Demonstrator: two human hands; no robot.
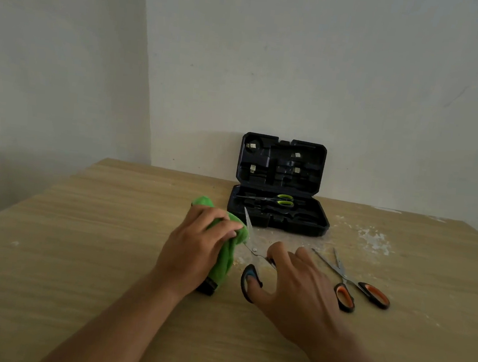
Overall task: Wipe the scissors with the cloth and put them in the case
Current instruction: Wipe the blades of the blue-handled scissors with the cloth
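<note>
Green cloth (225, 256) is bunched in the left hand (195, 250), pressed against a blade of the blue-handled scissors (250, 258) on the desk (77, 252). The right hand (294, 287) grips their handles. The open case (278, 211) stands just behind.

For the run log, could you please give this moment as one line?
left hand: wiping with green cloth | right hand: steadying blue-handled scissors | black case: open

Stickers in case lid (281, 163): small pale labels, too small to read.
Tag on cloth (225, 256): black, text not legible.
Readable text: none.
</note>
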